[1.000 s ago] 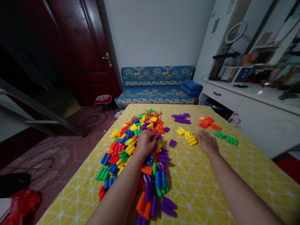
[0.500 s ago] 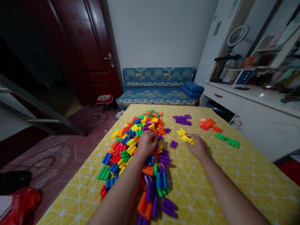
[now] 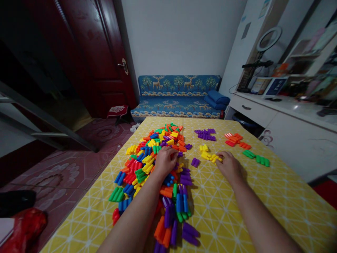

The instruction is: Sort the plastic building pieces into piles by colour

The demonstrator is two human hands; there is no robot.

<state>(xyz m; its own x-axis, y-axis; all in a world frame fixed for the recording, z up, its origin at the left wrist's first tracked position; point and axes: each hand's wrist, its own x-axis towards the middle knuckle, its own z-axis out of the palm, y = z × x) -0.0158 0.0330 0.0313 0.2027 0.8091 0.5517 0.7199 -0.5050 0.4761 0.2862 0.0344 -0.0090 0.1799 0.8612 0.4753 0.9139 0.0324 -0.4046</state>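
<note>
My left hand (image 3: 166,160) rests on a long heap of coloured plastic pieces (image 3: 134,167), its fingers curled together; what they hold, if anything, is hidden. My right hand (image 3: 228,164) pinches the right end of a yellow piece (image 3: 216,158) on the table. Other yellow pieces (image 3: 204,151) lie just left of it. A small purple piece (image 3: 195,162) sits alone between my hands. Farther back is a purple group (image 3: 205,134). To the right lie orange and red pieces (image 3: 235,140) and green pieces (image 3: 256,158).
The table (image 3: 218,211) has a yellow patterned cloth. Behind it stands a blue sofa (image 3: 171,105). A white dresser (image 3: 297,140) with a ring light (image 3: 269,39) is at right. At left are a red door (image 3: 100,52) and a metal ladder (image 3: 47,119).
My right hand has shifted slightly right, and the yellow pieces by its fingertips now spread farther right on the cloth. My left hand has stayed nearly in place.
</note>
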